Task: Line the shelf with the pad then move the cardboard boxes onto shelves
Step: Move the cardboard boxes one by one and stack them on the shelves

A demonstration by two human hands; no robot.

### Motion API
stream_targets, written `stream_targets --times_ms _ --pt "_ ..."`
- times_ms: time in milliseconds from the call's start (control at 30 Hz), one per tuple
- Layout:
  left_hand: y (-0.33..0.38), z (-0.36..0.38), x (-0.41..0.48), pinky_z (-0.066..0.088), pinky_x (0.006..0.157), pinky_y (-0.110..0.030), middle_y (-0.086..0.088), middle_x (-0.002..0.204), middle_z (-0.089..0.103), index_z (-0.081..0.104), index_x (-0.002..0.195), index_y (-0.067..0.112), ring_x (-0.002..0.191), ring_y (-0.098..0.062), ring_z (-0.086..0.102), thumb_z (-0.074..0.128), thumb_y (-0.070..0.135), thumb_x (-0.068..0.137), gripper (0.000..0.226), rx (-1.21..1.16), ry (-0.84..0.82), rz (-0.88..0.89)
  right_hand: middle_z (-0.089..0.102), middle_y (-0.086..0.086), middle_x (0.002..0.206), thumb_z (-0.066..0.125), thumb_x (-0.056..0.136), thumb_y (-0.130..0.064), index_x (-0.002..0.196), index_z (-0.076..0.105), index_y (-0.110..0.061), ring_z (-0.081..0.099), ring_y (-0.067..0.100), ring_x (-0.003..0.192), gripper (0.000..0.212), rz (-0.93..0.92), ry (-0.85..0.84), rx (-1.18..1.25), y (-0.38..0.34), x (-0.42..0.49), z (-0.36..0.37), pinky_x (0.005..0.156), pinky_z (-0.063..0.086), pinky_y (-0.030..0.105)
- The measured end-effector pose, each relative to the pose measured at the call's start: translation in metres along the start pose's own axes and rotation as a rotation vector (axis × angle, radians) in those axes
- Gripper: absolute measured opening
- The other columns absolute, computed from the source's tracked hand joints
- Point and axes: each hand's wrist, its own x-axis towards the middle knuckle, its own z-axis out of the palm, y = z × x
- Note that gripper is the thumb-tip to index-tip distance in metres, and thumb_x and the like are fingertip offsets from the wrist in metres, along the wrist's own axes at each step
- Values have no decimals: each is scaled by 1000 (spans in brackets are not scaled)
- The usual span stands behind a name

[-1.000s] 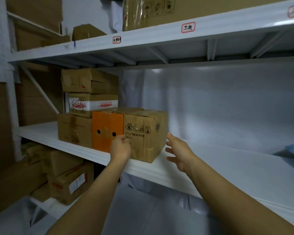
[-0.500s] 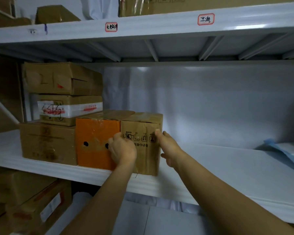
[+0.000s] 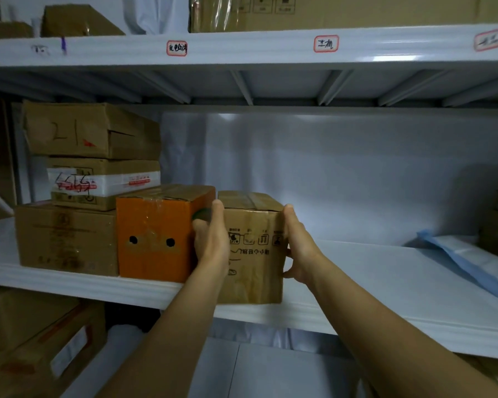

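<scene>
Your left hand (image 3: 212,239) has its fingers tucked into the narrow gap between the orange box (image 3: 153,234) and the brown cardboard box (image 3: 253,262), curled against the brown box's left side. Your right hand (image 3: 299,248) clasps the right side, fingers up along the corner and thumb low on the front face. The box sits on the white pad (image 3: 385,285), right at the shelf's front edge, just beside the orange box.

To the right of the box the pad lies bare as far as a blue-edged plastic bag (image 3: 466,257) near the right end. Behind the box there is bare pad to the white back sheet, and open height up to the upper shelf (image 3: 242,53).

You have five boxes on this level: the one you hold, the orange one, a large brown box (image 3: 66,237) at the left, a taped box (image 3: 98,182) stacked on it, and a box marked "21" (image 3: 89,130) on top. Three red-bordered labels (image 3: 176,48) sit on the upper shelf's front edge.
</scene>
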Motion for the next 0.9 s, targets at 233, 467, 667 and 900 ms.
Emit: stream_targets --times_ms 233,467,667,900 --pt "-3 -17 -36 56 82 -53 -11 102 72 69 99 18 92 -33 69 63 71 58 68 -123 -205 -128 49 0 114 32 86 -72 130 40 -25 47 26 108 65 11 15 21 3 -35 -25 85 38 65" --pt "-18 -45 -100 52 69 -41 -15 102 62 55 113 10 88 -29 62 61 31 72 46 -213 -263 -101 55 -4 92 46 85 -26 90 55 -23 50 19 90 11 39 -32 89 32 -91 -54 79 37 52" --pt "-41 -61 -152 50 66 -35 -10 111 65 55 117 11 99 -23 62 70 27 80 43 -168 -278 -129 58 1 101 67 82 -24 118 40 -23 60 21 84 46 35 -28 165 63 -139 -71 60 51 39" --pt "-96 -100 -188 51 74 -45 -4 101 63 61 102 13 100 -20 57 62 6 83 20 31 -404 -283 53 -7 109 77 72 -10 123 36 -26 56 19 90 67 138 -83 -4 120 -181 -103 64 50 37"
